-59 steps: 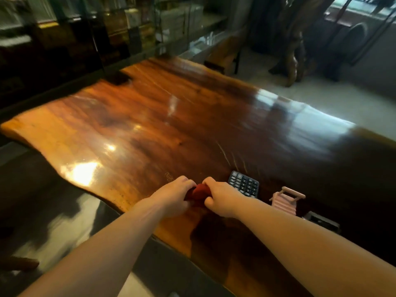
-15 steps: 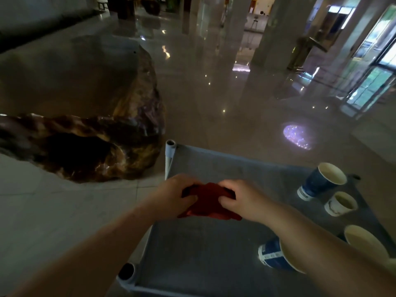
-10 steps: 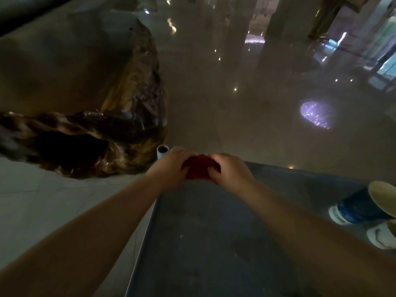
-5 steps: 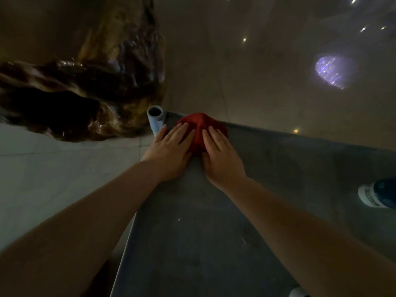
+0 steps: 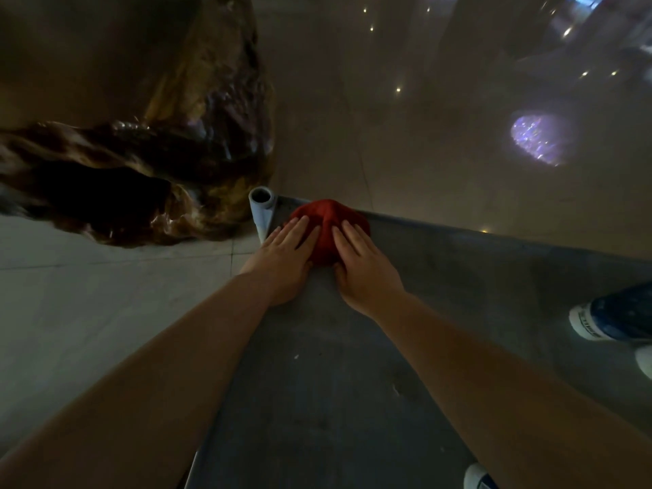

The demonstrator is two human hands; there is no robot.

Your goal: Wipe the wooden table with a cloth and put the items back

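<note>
A bunched red cloth lies on the far left corner of a grey fabric-topped stand. My left hand rests flat on the cloth's left side, fingers straight and slightly apart. On its right side my right hand lies flat in the same way. Neither hand curls around the cloth. The wooden table is out of view.
A white pipe end marks the stand's corner, just left of the cloth. A blue paper cup lies on its side at the right edge. Another cup shows at the bottom. A big gnarled wood root stands on the polished floor to the left.
I turned from the wooden table to the grey stand carrying the cloth in both hands. The cloth went down at the far corner, and my hands have flattened on top of it.
</note>
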